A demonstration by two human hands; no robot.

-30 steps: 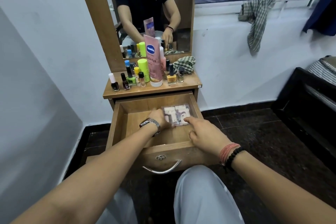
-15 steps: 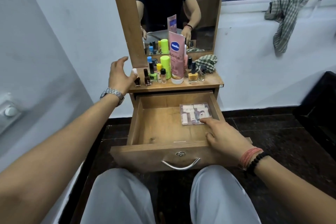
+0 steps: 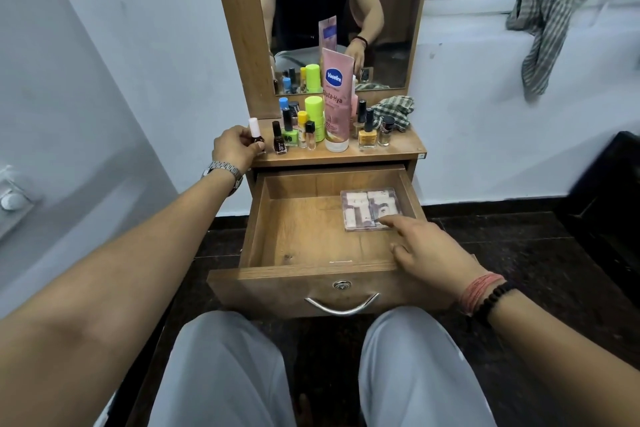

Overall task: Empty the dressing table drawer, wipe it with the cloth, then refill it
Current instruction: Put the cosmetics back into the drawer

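Note:
The wooden drawer (image 3: pixel 308 276) of the dressing table is pulled open. A clear flat case (image 3: pixel 367 208) lies in its back right corner; the remaining floor is bare wood. My right hand (image 3: pixel 427 248) rests over the drawer's right front, its index finger touching the near edge of the case. My left hand (image 3: pixel 237 147) is at the left end of the tabletop, fingers closed around a dark nail polish bottle with a white cap (image 3: pixel 255 133). A checked cloth (image 3: pixel 394 111) lies crumpled at the right back of the tabletop.
Several nail polish bottles, a green stick and a pink Vaseline tube (image 3: pixel 336 100) crowd the tabletop (image 3: pixel 398 152) under the mirror (image 3: pixel 381 10). Another checked cloth (image 3: pixel 547 28) hangs on the window sill at right. My knees sit just below the drawer front. Dark furniture stands at far right.
My left hand left the case in the drawer, rose to the tabletop's left end and closed on the white-capped bottle. My right hand stayed by the case.

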